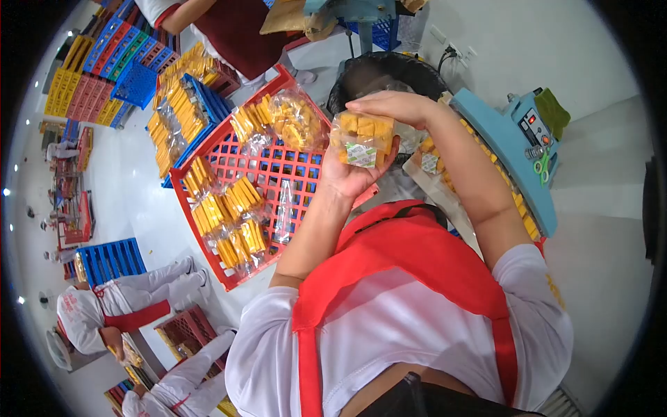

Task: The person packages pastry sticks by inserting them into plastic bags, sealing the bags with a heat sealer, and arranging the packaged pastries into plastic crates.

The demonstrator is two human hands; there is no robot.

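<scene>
My left hand (346,175) supports a clear plastic bag of yellow snack pieces (363,135) from below, its fingers closed around the lower side. A white and green label shows on the bag. My right hand (396,108) lies along the bag's far edge, fingers together and pressed against it. Just left of my hands, a red plastic crate (278,163) carries several filled bags of yellow sticks (243,198) and a rounder bag of yellow pieces (295,124). A flat clear bag (284,208) lies on the crate's grid.
At my right stands a blue sealing machine (507,146) with green scissors (541,167) hanging on it. A black-lined bin (389,69) is ahead. Blue crates (208,104) with yellow packs sit at left. Co-workers (132,306) stand at lower left, and another person (229,35) is ahead.
</scene>
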